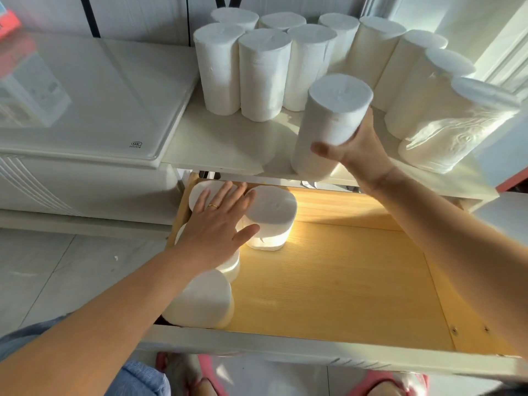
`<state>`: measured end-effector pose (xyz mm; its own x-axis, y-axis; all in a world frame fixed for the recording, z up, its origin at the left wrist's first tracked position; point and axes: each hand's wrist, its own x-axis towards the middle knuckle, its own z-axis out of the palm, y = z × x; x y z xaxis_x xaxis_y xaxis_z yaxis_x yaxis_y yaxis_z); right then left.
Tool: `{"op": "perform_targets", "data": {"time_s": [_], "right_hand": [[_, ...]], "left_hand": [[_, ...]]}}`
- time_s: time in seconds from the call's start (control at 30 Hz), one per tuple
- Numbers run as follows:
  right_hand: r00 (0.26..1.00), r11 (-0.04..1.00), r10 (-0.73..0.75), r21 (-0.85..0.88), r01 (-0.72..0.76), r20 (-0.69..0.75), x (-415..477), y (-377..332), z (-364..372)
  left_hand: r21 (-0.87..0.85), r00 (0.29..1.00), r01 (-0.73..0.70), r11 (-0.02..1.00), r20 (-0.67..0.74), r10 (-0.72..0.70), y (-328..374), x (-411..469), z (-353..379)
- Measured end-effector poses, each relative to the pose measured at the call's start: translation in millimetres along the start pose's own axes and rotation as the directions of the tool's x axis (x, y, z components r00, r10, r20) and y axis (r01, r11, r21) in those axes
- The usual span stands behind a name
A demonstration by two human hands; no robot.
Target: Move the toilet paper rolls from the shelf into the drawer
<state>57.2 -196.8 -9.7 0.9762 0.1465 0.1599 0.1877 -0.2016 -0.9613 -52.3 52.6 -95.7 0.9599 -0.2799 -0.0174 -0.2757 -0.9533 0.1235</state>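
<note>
My right hand [360,150] grips a white toilet paper roll [331,121] from its right side, holding it upright just above the front edge of the white shelf [228,144]. Several more rolls [265,72] stand on the shelf behind it, with others leaning at the right [445,130]. Below, the wooden drawer [343,281] is pulled out. Several rolls stand along its left side, one at the back [271,215] and one at the front [203,301]. My left hand [220,224] hovers flat with spread fingers over those rolls, holding nothing.
A white cabinet with a glass top [85,104] stands to the left of the shelf. The drawer's white front rail [285,350] runs across near my body. Pink slippers [385,384] and grey floor tiles show below.
</note>
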Motion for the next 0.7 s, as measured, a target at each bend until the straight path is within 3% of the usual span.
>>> {"op": "perform_targets", "data": {"time_s": [0.3,0.47,0.7], "right_hand": [[0.960,0.994,0.101,-0.062,-0.088,0.263,-103,26,-24],[0.950,0.947,0.268,-0.228,-0.228,0.160,-121,77,-14],[0.953,0.905,0.288,-0.351,-0.241,0.090,-126,105,-9]], "left_hand": [[-0.026,1.000,-0.008,1.000,-0.023,0.008,3,-1,-3],[-0.044,1.000,0.011,0.999,0.008,-0.011,2,0,-1],[-0.009,1.000,0.011,1.000,-0.009,-0.011,2,0,1]]}}
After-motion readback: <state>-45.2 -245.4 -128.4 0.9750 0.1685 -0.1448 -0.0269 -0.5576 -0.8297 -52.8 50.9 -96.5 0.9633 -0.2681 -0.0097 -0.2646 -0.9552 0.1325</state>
